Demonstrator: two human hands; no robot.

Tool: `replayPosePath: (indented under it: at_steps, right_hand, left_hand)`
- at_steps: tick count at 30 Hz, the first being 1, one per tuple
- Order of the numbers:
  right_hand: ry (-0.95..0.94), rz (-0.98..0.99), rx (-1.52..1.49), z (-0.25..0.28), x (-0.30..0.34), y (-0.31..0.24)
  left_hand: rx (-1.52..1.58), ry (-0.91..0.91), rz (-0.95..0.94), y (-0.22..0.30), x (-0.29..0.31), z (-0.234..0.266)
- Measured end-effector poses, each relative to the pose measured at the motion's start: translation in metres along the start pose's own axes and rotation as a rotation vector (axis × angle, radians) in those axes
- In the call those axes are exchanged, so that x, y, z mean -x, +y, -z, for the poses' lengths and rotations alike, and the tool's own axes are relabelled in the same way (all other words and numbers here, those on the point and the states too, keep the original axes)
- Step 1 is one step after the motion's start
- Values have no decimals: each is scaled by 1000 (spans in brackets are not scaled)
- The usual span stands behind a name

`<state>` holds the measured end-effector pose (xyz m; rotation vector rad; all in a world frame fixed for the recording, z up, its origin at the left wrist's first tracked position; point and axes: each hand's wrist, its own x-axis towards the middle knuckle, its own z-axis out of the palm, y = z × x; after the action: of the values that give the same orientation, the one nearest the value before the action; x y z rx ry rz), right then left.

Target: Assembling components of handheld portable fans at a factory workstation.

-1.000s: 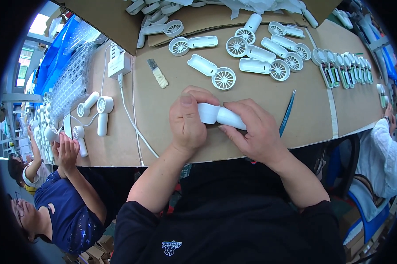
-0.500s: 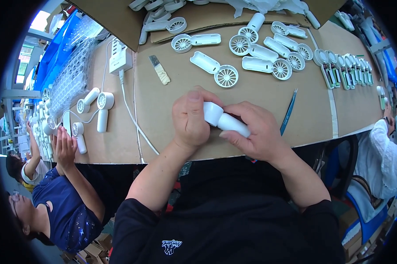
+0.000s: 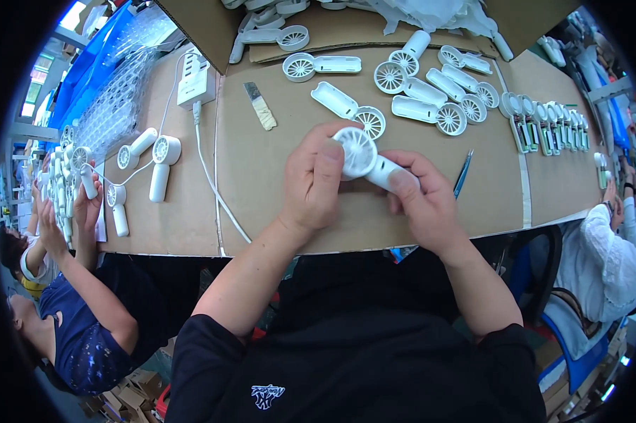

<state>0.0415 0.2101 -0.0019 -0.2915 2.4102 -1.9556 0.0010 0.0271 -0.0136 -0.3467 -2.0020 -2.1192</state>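
Observation:
A white handheld fan is held between my two hands above the front of the cardboard-covered table, its round grille turned up. My left hand is closed on the fan's head, the thumb at the grille's edge. Around the handle, my right hand is closed, its thumb on top. Just beyond the fan lies an open white fan shell, partly hidden by my left hand. Blue tweezers lie to the right of my right hand.
Several fan shells lie at the back, before a cardboard box. A row of fan halves with green boards stands right. Left are a taped blade, a white power strip and finished-looking fans. Co-workers sit alongside.
The fan has been turned so its grille now shows on top, and my right hand's grip on the handle has shifted. At left, a co-worker's hands now lift a fan.

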Motion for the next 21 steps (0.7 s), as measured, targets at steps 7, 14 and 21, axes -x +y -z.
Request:
replayPosePath:
  at_steps: [7, 14, 21]
  right_hand:
    - [-211, -435, -501, 15, -4, -7]
    - [-38, -19, 25, -13, 11, -11]
    - [-153, -91, 29, -5, 11, -13]
  left_hand:
    - [-155, -45, -45, 0, 4, 6]
    - [-202, -74, 103, 5, 4, 12]
    - [-153, -77, 94, -1, 1, 13]
